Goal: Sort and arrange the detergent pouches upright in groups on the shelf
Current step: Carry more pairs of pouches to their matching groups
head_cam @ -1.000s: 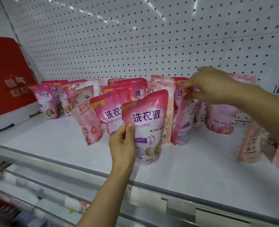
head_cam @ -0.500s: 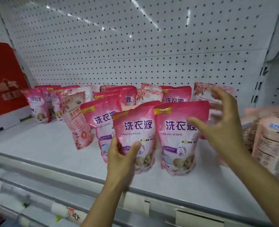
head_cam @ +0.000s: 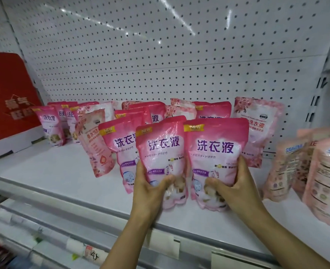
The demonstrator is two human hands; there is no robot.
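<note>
This is looking like a shop, most likely a supermarket aisle for household goods. A white pegboard back panel (head_cam: 160, 61) full of small holes is rising behind a white metal shelf (head_cam: 67, 171), the kind used in stores. Many identical pink detergent pouches (head_cam: 216, 150) with printed labels and yellow "NEW" marks are standing on it in rows, as stock for selling. Along the front edge a price-tag rail (head_cam: 94, 216) is running, and small paper tags are sitting on the lower rail. At the right, peach-coloured pouches (head_cam: 325, 179) of another product are standing, and at the left a red gift box (head_cam: 7, 94) is resting.
</note>
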